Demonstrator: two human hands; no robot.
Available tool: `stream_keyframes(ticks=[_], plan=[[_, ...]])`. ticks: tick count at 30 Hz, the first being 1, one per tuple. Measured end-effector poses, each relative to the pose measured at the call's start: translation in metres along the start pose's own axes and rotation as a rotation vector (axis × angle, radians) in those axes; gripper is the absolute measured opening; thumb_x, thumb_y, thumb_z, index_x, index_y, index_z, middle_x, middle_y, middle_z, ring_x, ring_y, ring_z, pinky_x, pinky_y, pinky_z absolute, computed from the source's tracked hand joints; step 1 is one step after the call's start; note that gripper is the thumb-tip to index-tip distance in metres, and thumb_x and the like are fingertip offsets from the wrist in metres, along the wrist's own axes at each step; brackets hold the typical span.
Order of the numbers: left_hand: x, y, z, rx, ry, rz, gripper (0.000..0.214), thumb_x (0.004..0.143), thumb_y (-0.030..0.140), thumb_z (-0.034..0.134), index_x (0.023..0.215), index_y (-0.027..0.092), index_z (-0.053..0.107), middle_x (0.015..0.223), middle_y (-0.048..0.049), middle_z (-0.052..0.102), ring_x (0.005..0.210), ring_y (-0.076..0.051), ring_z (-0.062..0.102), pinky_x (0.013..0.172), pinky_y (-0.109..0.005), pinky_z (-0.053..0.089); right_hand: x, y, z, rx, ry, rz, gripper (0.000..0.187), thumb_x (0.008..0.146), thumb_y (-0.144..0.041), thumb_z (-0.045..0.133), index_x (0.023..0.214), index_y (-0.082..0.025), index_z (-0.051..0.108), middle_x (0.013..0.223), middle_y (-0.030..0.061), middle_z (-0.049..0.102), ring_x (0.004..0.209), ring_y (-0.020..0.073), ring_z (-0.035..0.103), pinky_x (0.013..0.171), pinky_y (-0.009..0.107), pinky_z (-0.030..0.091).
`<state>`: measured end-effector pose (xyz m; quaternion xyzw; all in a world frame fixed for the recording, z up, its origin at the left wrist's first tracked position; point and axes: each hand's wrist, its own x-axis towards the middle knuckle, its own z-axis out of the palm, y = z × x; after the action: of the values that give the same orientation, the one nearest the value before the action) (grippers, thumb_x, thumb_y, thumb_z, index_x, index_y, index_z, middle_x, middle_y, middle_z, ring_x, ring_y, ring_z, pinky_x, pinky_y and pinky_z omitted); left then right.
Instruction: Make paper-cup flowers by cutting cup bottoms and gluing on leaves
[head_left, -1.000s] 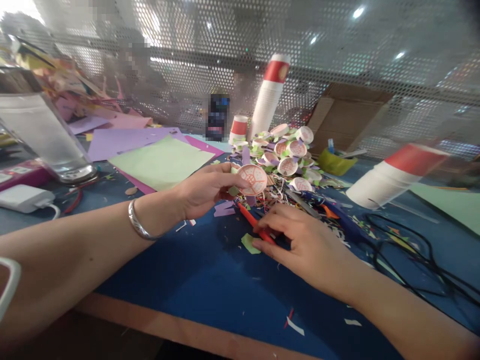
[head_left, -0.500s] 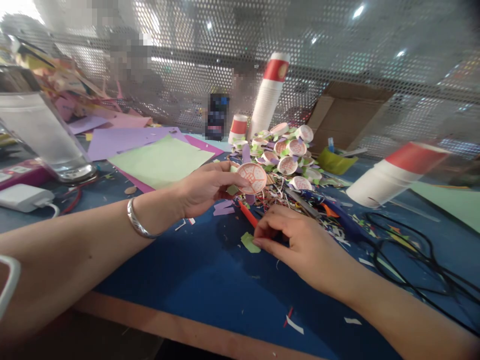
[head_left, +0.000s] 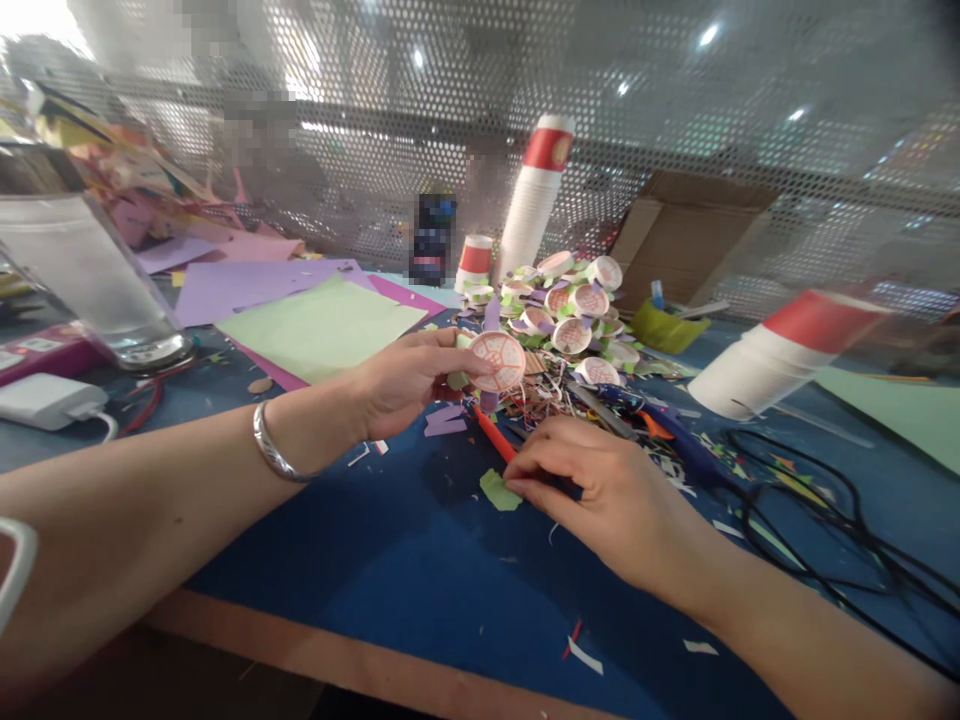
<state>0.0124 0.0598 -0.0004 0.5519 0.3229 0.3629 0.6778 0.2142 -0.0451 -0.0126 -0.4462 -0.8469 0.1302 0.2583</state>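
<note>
My left hand (head_left: 409, 385) is closed on a paper-cup bottom (head_left: 496, 362), a white disc with an orange line pattern and green and purple paper tabs on its rim. My right hand (head_left: 574, 480) is lower on the blue table, fingertips pinched at the right edge of a small green paper piece (head_left: 499, 490). Just behind those fingertips lies an orange-red pen-like tool (head_left: 493, 432), partly covered by the hand. Purple paper strips (head_left: 445, 421) rest below my left hand. Beyond both hands is a pile of similar decorated cup bottoms (head_left: 574, 335).
Stacked paper cups (head_left: 532, 205) stand at the back, and more cups (head_left: 784, 355) lean at right. A blue glue gun (head_left: 686, 440) trails a black cable (head_left: 832, 520). Coloured sheets (head_left: 322, 325), a glass of water (head_left: 112, 290) and a white charger (head_left: 52, 398) are at left.
The disc in my left hand has tilted slightly and moved a little left. My right hand keeps its pinch at the green paper, which has turned slightly. The view has shifted a little.
</note>
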Motion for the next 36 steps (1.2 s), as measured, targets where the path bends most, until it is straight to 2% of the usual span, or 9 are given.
stream_keyframes(ticks=[4, 9, 18, 26, 30, 36], plan=[[-0.0009, -0.0003, -0.0008, -0.007, -0.013, -0.020, 0.012, 0.078, 0.017, 0.076, 0.087, 0.013, 0.070, 0.085, -0.0045, 0.071, 0.076, -0.012, 0.062, 0.073, -0.026, 0.042, -0.0011, -0.0004, -0.0004, 0.018, 0.013, -0.032, 0.013, 0.096, -0.012, 0.067, 0.089, -0.017, 0.077, 0.089, 0.0044, 0.073, 0.085, 0.0161, 0.068, 0.078, 0.028, 0.051], [-0.0018, 0.0015, 0.0017, -0.050, -0.034, -0.061, 0.011, 0.077, 0.013, 0.076, 0.081, 0.012, 0.066, 0.069, 0.0000, 0.062, 0.062, -0.009, 0.053, 0.065, -0.024, 0.042, -0.0005, -0.0027, -0.0036, 0.052, -0.012, -0.017, 0.012, 0.097, -0.012, 0.065, 0.090, -0.018, 0.073, 0.090, 0.0023, 0.073, 0.085, 0.0144, 0.067, 0.079, 0.027, 0.050], [-0.0018, 0.0013, 0.0034, -0.061, -0.053, -0.092, 0.020, 0.081, 0.008, 0.074, 0.097, 0.013, 0.063, 0.081, -0.0022, 0.069, 0.063, -0.007, 0.058, 0.061, -0.021, 0.041, -0.0016, -0.0020, -0.0060, 0.144, -0.068, 0.132, 0.010, 0.097, -0.019, 0.064, 0.092, -0.024, 0.071, 0.089, -0.0033, 0.073, 0.082, 0.0121, 0.066, 0.076, 0.025, 0.049], [-0.0022, -0.0002, 0.0025, -0.052, -0.058, -0.053, 0.016, 0.083, 0.007, 0.071, 0.093, 0.014, 0.061, 0.075, -0.0010, 0.066, 0.062, -0.009, 0.061, 0.060, -0.022, 0.043, 0.0023, -0.0047, -0.0074, 0.151, -0.101, 0.213, 0.012, 0.097, -0.025, 0.064, 0.088, -0.026, 0.072, 0.088, -0.0032, 0.073, 0.080, 0.0139, 0.066, 0.071, 0.027, 0.047], [-0.0025, 0.0003, 0.0046, -0.050, -0.001, -0.074, 0.017, 0.081, 0.006, 0.072, 0.094, 0.013, 0.063, 0.081, -0.0030, 0.069, 0.065, -0.009, 0.061, 0.063, -0.022, 0.046, 0.0011, -0.0042, -0.0081, 0.188, -0.107, 0.273, 0.014, 0.098, -0.032, 0.062, 0.090, -0.026, 0.072, 0.086, -0.0011, 0.072, 0.080, 0.0168, 0.064, 0.064, 0.028, 0.045], [-0.0030, -0.0007, 0.0042, -0.090, -0.027, -0.096, 0.019, 0.081, 0.006, 0.073, 0.095, 0.013, 0.063, 0.079, -0.0031, 0.069, 0.064, -0.009, 0.062, 0.063, -0.023, 0.047, 0.0018, -0.0031, -0.0060, 0.246, -0.111, 0.332, 0.017, 0.098, -0.036, 0.060, 0.091, -0.025, 0.071, 0.079, -0.0008, 0.069, 0.073, 0.0164, 0.060, 0.060, 0.028, 0.043]])
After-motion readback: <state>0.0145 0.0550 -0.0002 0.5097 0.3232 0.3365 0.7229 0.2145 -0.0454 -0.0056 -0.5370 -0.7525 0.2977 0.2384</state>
